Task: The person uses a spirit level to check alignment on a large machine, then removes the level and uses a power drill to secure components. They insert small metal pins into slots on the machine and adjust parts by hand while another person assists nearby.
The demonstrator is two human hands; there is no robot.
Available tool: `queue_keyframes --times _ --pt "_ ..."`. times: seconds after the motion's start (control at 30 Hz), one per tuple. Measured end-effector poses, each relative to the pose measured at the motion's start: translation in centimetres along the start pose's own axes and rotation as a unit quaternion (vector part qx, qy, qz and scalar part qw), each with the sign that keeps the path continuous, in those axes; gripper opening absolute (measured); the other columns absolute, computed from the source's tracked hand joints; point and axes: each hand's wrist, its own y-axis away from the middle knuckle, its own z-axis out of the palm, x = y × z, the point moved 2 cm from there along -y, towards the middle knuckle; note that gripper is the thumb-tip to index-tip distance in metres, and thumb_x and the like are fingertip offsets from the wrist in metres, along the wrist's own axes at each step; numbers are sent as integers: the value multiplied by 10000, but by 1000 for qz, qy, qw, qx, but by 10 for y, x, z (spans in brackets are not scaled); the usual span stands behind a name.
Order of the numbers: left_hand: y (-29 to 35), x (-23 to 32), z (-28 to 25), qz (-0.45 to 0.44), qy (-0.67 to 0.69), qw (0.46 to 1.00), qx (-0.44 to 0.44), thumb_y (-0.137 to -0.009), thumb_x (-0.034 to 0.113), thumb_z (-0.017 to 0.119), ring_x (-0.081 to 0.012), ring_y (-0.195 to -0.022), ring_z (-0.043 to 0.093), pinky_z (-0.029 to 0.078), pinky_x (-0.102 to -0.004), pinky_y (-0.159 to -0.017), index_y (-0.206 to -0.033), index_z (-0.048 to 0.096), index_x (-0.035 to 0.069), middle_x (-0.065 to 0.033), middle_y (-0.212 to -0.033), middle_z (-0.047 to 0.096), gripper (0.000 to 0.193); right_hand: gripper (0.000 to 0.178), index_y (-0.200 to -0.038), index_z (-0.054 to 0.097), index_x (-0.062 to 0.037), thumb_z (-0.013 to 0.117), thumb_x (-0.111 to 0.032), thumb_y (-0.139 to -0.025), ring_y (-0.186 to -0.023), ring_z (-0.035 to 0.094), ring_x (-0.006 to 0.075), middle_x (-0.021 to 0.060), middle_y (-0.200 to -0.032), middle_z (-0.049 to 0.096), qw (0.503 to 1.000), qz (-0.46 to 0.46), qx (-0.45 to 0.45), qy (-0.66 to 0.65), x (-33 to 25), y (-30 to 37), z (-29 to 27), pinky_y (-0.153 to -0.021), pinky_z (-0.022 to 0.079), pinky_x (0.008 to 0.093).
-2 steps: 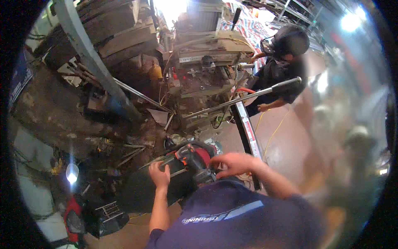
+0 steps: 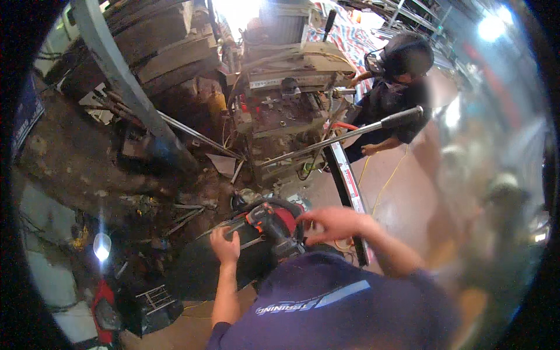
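Note:
A dark grey and orange cordless drill (image 2: pixel 264 220) lies low in front of me, between my two hands. From its front a thin rod runs left, close to my left fingers. My left hand (image 2: pixel 226 245) is open, its fingers curved and its thumb apart, by the edge of a dark smooth surface (image 2: pixel 195 262). Whether its fingertips touch the rod or that edge I cannot tell. My right hand (image 2: pixel 335 225) hovers right of the drill, beside a rounded red part (image 2: pixel 287 220), fingers and thumb apart with nothing seen between them.
A worn machine (image 2: pixel 286 111) stands ahead, with a long bar (image 2: pixel 350 135) slanting across its front. To its right is another person (image 2: pixel 391 99) in dark clothes. A long box (image 2: pixel 348 181) leans near my right arm. Far left rises a grey post (image 2: pixel 125 81); below it stands a red vehicle part (image 2: pixel 104 312).
My right hand has shifted slightly up, and the gap between its thumb and fingers looks wider. My left hand stays almost in place.

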Motion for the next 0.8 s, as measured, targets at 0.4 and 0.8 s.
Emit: queue_keyframes --times 0.4,0.8 --pt "6 8 26 58 3 998 19 -843 207 873 -396 -1194 615 479 -514 -1077 -1140 727 67 -143 -1192 700 359 393 -1126 800 -22 777 -391 -993 -983 787 305 164 -1054 818 987 82 139 -28 57 26 -124 -900 602 433" --pt "-19 12 16 -7 -33 996 -81 -871 269 895 -374 -1197 630 507 -484 -1059 -1160 750 63 -144 -1205 714 383 635 -1399 707 -56 773 -512 -962 -1185 740 396 181 -1247 795 989 127 37 61 143 -51 -18 -1050 572 479"
